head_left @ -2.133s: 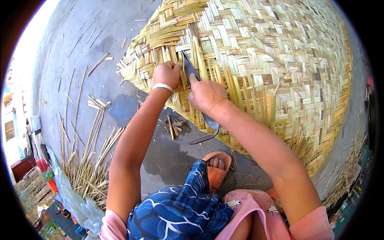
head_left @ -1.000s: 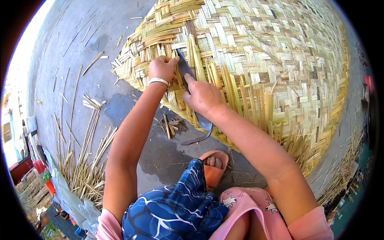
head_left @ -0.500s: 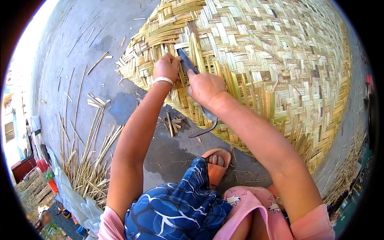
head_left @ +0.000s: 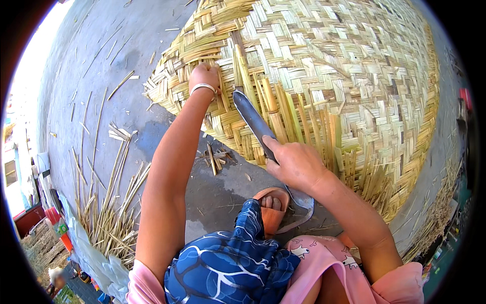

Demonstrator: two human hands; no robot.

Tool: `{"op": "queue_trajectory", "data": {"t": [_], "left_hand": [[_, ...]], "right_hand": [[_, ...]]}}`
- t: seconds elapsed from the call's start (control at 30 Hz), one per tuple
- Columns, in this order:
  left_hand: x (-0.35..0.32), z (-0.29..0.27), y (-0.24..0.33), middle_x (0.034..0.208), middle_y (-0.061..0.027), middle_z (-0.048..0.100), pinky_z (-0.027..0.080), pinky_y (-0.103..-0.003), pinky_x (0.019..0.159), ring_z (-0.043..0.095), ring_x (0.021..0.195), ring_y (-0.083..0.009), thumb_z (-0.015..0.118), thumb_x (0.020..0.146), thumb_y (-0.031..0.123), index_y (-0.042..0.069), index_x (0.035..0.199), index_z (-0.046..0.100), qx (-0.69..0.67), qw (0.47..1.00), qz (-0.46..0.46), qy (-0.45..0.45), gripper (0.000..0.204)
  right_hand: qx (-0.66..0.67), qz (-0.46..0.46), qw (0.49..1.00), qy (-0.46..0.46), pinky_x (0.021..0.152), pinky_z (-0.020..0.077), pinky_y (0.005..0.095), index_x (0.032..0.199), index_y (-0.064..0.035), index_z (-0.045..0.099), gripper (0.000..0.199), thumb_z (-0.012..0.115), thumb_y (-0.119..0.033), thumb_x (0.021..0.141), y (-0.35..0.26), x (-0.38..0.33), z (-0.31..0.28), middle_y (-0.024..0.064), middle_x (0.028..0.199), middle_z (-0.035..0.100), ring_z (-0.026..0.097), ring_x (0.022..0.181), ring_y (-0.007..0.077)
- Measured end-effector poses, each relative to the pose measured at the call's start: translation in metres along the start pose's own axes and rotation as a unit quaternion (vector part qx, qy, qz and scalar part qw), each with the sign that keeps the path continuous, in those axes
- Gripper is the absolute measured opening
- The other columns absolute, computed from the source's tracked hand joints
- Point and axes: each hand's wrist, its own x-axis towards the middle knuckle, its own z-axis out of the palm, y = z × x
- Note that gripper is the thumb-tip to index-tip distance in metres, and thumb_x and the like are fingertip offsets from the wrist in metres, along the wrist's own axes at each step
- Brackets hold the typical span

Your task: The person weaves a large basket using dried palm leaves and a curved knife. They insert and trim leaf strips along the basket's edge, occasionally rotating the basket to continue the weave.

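A large mat [head_left: 349, 66] of flat, straw-coloured strips in a diagonal weave lies on the ground before me. My left hand [head_left: 205, 78], a pale bangle at its wrist, is closed at the mat's left part, seemingly pinching a flat strip; its fingertips are partly hidden. In my right hand [head_left: 298, 164] is a long dark metal blade with a rounded tip and a thin curved tail [head_left: 250, 116]. The blade tip is apart from my left hand, just over the weave. Loose strip ends [head_left: 276, 114] stick up from the mat beside the blade.
Loose dry stalks [head_left: 109, 213] lie in a bundle on the grey concrete floor [head_left: 126, 96] at left. Short offcuts [head_left: 213, 157] sit near the mat's edge. My sandalled foot [head_left: 272, 210] is close to that edge. Pale plastic sheeting [head_left: 93, 248] lies at lower left.
My right hand has drawn the blade back toward me and to the right, out of the weave. My left hand has shifted slightly up and left, away from the blade.
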Motion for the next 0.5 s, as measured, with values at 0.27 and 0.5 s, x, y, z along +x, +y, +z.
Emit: {"op": "queue_trajectory", "data": {"t": [0.27, 0.5], "left_hand": [[-0.018, -0.013, -0.019, 0.058, -0.0057, 0.058, 0.044, -0.028, 0.038, 0.054, 0.04, -0.013, 0.071, 0.084, 0.033, 0.002, 0.081, 0.058, 0.072, 0.993, 0.081, -0.044, 0.034], [-0.022, -0.005, -0.015, 0.06, -0.0051, 0.06, 0.043, -0.026, 0.039, 0.052, 0.039, -0.0109, 0.07, 0.086, 0.026, 0.0, 0.086, 0.06, -0.026, 0.996, 0.086, 0.006, 0.028]], "right_hand": [[0.124, 0.024, 0.992, -0.018, 0.071, 0.0492, 0.0507, 0.133, -0.007, 0.047, 0.057, 0.058, -0.023, 0.08, 0.018, -0.022, 0.005, 0.0221, 0.077, 0.065, 0.064, 0.077, 0.0402], [0.404, -0.041, 0.91, -0.083, 0.071, 0.0507, 0.0398, 0.144, -0.0039, 0.035, 0.062, 0.056, -0.026, 0.09, 0.04, -0.044, 0.024, 0.0183, 0.107, 0.065, 0.065, 0.08, 0.03]]}}
